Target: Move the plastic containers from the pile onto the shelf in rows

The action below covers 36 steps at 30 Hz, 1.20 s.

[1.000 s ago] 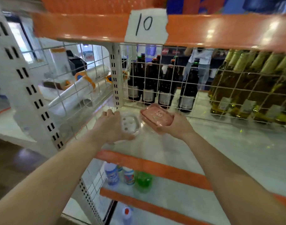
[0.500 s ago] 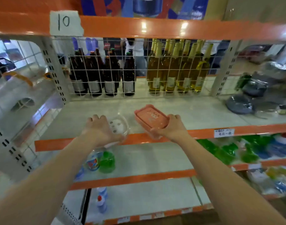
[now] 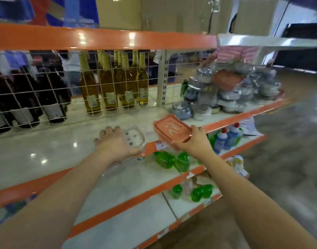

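Left hand (image 3: 116, 146) fingers curled round clear round container (image 3: 135, 138); right hand (image 3: 195, 142) grips pink-lidded rectangular container (image 3: 172, 129) from below. Both held above shelf (image 3: 46, 150) front edge, not set down. Pile (image 3: 231, 90) of wrapped containers well apart, right. Risk: clear container, apparently lidless, slipping off edge if released early.

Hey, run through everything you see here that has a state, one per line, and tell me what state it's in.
Left hand: grips the clear round plastic container, held above the shelf edge.
Right hand: grips the pink rectangular plastic container, lid on, tilted.
Pile of wrapped plastic containers: heaped on the white shelf, at its right end.
Amber glass bottles: upright behind the wire grid.
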Each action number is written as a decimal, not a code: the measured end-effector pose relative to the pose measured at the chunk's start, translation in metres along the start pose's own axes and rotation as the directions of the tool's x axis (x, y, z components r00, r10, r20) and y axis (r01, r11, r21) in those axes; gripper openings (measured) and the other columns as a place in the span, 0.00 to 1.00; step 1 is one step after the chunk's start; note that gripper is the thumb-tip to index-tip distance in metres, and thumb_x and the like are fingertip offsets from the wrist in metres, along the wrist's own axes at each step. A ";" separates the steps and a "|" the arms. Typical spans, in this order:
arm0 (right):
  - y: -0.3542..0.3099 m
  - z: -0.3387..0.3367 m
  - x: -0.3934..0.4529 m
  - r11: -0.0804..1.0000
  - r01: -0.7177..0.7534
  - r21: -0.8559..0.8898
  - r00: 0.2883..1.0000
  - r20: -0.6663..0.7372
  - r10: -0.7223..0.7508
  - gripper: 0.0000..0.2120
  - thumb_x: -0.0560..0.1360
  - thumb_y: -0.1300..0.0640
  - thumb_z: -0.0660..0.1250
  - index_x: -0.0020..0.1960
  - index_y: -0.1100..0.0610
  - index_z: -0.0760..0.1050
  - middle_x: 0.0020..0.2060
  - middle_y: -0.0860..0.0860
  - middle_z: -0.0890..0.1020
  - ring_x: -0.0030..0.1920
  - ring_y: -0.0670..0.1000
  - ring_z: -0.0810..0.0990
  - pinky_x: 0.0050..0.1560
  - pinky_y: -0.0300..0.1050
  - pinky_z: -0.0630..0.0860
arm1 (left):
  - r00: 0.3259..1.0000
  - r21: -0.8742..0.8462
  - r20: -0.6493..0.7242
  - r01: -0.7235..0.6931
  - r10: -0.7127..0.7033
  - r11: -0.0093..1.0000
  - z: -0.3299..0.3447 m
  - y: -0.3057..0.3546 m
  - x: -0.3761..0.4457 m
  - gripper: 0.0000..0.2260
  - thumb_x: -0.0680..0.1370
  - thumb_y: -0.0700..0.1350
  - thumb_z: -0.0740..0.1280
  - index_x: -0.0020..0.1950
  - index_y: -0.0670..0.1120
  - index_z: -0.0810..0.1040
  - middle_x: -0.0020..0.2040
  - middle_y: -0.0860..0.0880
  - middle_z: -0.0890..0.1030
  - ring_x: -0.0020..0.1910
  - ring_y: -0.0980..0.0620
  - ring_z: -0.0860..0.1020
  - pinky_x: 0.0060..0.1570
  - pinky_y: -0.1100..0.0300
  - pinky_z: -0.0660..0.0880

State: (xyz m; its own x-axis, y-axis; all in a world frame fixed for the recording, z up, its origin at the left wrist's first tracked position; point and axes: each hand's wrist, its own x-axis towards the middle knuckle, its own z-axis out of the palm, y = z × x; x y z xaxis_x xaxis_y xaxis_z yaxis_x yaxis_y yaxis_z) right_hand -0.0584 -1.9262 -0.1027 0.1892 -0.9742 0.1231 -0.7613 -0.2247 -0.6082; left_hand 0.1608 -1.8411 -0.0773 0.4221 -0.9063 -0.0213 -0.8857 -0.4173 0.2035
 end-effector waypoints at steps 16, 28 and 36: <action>0.153 -0.102 0.138 0.992 0.097 -0.080 0.992 -0.068 -0.103 0.44 0.63 0.41 0.76 0.70 0.57 0.62 0.63 0.54 0.66 0.63 0.55 0.69 0.62 0.48 0.68 | 0.993 -0.125 -0.051 0.101 -0.108 0.987 0.054 0.181 0.097 0.46 0.63 0.72 0.68 0.69 0.42 0.63 0.66 0.40 0.65 0.65 0.40 0.64 0.57 0.48 0.69; 0.112 -0.060 0.276 0.974 0.226 -0.007 0.971 -0.072 -0.226 0.42 0.63 0.41 0.76 0.71 0.52 0.63 0.63 0.53 0.65 0.62 0.55 0.70 0.58 0.44 0.68 | 0.971 -0.102 -0.104 0.205 -0.215 0.973 0.051 0.165 0.226 0.60 0.46 0.84 0.52 0.72 0.52 0.65 0.69 0.42 0.69 0.69 0.38 0.62 0.62 0.45 0.67; 0.091 -0.028 0.349 0.974 0.224 0.015 0.974 -0.022 -0.224 0.40 0.63 0.35 0.74 0.68 0.53 0.69 0.64 0.55 0.66 0.62 0.57 0.70 0.65 0.48 0.69 | 0.987 -0.079 -0.089 0.128 -0.135 0.989 0.056 0.137 0.295 0.44 0.51 0.86 0.46 0.63 0.70 0.63 0.59 0.45 0.78 0.53 0.38 0.77 0.53 0.45 0.76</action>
State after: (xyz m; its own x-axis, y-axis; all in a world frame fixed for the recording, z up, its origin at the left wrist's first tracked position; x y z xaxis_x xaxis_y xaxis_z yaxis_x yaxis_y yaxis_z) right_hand -0.0791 -2.2873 -0.0929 0.3407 -0.8995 0.2736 -0.6901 -0.4368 -0.5771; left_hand 0.1533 -2.1695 -0.1103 0.5531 -0.8322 0.0387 -0.8064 -0.5231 0.2757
